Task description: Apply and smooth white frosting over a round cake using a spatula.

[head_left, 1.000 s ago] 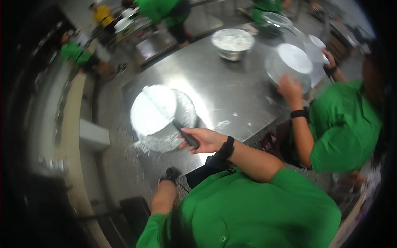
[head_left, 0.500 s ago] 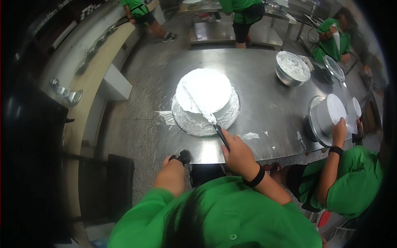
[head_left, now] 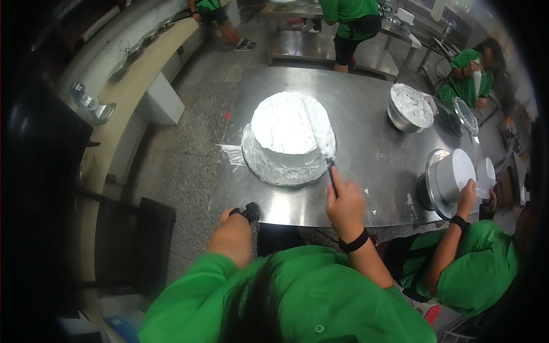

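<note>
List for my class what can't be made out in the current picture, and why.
All in the head view:
- Left hand: fingers hidden behind the forearm and black wrist device; whether it holds anything is unclear.
- Right hand: blurred, so its exact grip on the spatula is unclear.
- White-coated cylinder: far side hidden by its top.
- Person at top centre: head cut off by the upper edge.

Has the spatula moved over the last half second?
Yes: the spatula in the right hand has moved rightward, judged against the white smear at the left edge of the metal table.
</note>
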Tool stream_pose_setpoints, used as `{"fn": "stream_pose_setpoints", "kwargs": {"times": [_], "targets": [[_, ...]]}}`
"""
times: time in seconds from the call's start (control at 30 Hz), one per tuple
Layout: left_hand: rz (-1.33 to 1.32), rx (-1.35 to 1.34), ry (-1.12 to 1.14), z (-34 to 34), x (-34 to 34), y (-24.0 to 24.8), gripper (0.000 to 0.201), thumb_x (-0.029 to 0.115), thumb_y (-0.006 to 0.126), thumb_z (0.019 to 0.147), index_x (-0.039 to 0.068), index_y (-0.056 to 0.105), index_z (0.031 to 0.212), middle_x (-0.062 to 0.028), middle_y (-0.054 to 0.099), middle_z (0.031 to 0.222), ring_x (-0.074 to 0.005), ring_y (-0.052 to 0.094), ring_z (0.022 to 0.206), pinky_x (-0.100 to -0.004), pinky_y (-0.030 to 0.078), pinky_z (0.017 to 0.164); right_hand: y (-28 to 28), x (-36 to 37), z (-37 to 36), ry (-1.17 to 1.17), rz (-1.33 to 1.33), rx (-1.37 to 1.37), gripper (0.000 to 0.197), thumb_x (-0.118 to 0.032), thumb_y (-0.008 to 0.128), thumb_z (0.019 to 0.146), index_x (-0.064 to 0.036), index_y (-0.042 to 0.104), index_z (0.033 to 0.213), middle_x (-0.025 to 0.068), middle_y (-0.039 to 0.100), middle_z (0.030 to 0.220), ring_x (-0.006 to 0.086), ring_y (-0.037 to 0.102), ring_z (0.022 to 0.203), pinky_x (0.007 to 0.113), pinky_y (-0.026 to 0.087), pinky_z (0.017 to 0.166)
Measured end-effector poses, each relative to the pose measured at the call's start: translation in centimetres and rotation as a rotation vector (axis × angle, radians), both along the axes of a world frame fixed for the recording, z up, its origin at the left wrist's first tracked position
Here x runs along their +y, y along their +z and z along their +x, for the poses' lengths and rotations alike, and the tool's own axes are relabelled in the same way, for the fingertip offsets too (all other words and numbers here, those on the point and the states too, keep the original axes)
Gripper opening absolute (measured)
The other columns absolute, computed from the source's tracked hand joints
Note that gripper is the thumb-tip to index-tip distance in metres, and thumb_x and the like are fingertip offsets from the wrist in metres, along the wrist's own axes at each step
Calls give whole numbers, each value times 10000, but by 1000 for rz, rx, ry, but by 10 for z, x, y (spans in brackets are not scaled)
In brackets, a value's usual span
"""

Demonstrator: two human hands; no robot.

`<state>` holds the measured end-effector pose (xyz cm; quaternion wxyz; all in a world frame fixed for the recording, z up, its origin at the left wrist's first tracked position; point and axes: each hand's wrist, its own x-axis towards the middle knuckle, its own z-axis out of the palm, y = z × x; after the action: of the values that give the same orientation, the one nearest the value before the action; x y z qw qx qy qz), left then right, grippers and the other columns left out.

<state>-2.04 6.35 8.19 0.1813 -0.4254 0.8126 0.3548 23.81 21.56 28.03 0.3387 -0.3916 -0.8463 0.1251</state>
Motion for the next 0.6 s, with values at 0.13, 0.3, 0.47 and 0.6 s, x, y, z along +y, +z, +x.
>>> {"fn": "stream_pose_setpoints", "kwargs": {"times": [0.13, 0.3, 0.47, 0.6], "targets": [[138, 86, 179, -5, 1, -14, 237, 88, 525, 856, -34, 689, 974, -175, 697, 958, -296, 690, 854, -382, 533, 707, 0, -24, -6, 172, -84, -13, 432, -166, 633, 842, -141, 575, 1269, 120, 510, 700, 313, 548, 553, 406, 444, 492], [27, 25, -13, 1, 5, -3, 233, 83, 535, 850, -27, 695, 979, -177, 698, 955, -301, 690, 864, -378, 535, 723, 6, -31, -6, 301, -217, 24, 440, -166, 649, 835, -155, 579, 1270, 114, 507, 688, 304, 535, 559, 400, 442, 515], [-9, 23, 27, -12, -9, -34, 232, 83, 541, 845, -24, 696, 981, -179, 697, 950, -299, 692, 860, -381, 538, 723, 7, 3, 1, 217, -71, 176, 409, -149, 634, 851, -139, 592, 1257, 116, 516, 664, 294, 525, 575, 393, 427, 547], [51, 23, 46, 5, 7, 15, 239, 61, 517, 856, -35, 688, 994, -178, 697, 958, -302, 692, 860, -377, 539, 717, -4, 17, 10, 37, -44, 96, 409, -144, 626, 854, -133, 585, 1261, 123, 520, 672, 296, 534, 568, 399, 434, 530]]}}
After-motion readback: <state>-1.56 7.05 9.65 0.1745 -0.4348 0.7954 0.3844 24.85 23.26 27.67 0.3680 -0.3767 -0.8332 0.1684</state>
